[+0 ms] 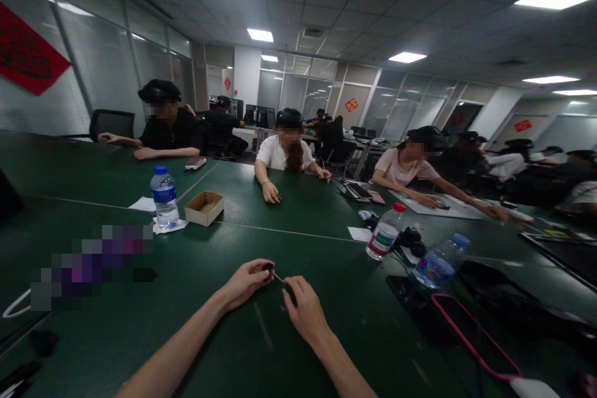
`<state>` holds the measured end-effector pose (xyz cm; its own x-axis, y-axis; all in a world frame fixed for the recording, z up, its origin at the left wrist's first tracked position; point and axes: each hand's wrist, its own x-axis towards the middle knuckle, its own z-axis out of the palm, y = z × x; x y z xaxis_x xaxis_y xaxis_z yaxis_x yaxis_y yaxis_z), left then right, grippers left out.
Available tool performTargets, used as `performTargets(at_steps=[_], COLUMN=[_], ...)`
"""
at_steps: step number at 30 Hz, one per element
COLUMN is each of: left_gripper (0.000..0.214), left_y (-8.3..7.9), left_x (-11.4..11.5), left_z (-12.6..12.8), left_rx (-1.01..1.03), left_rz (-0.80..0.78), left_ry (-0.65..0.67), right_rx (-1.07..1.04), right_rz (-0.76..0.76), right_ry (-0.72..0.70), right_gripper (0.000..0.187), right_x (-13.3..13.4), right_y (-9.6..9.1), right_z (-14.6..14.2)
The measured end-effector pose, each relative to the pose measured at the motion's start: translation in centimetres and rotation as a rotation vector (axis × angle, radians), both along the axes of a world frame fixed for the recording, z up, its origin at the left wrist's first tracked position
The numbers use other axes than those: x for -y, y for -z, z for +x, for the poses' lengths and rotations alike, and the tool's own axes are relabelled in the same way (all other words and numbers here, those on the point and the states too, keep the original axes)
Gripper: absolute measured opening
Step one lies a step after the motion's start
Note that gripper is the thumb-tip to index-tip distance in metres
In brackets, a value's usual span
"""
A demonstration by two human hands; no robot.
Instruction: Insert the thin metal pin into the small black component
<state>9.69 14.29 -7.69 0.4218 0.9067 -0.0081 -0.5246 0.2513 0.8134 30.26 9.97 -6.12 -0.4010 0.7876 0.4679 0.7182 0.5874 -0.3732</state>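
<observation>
Just over the green table, my left hand (249,281) pinches a small dark object (268,267) between thumb and fingers; its kind is too small to make out. A thin, light metal rod (278,277) spans the short gap between my hands, its far tip at the dark object. My right hand (305,308) is closed around the near end of this rod, and its fingers hide whatever handle it may have. Both hands are close together near the middle of the table.
A water bottle (164,198) and an open cardboard box (204,208) stand ahead on the left. To the right are a red-capped bottle (385,233), a tilted blue-capped bottle (441,263) and a pink-edged phone (476,336). Several people sit around the green table (308,249).
</observation>
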Motion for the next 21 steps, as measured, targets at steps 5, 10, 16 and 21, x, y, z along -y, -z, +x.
performTargets(at_steps=[5, 10, 16, 21], left_gripper=[0.037, 0.036, 0.033, 0.038], left_y=[-0.2, -0.3, 0.1, 0.8], left_x=[0.2, 0.0, -0.2, -0.5], left_z=[0.0, -0.1, 0.1, 0.1], left_rx=[-0.009, -0.025, -0.021, -0.036], left_rz=[-0.012, -0.034, -0.033, 0.014], left_ry=[-0.013, -0.005, 0.037, 0.016], right_rx=[0.004, 0.037, 0.081, 0.089], right_rz=[0.041, 0.046, 0.051, 0.042], right_ry=[0.004, 0.014, 0.024, 0.036], right_gripper=[0.03, 0.036, 0.037, 0.037], right_x=[0.0, 0.2, 0.3, 0.4], right_y=[-0.1, 0.1, 0.1, -0.1], right_z=[0.0, 0.1, 0.1, 0.0])
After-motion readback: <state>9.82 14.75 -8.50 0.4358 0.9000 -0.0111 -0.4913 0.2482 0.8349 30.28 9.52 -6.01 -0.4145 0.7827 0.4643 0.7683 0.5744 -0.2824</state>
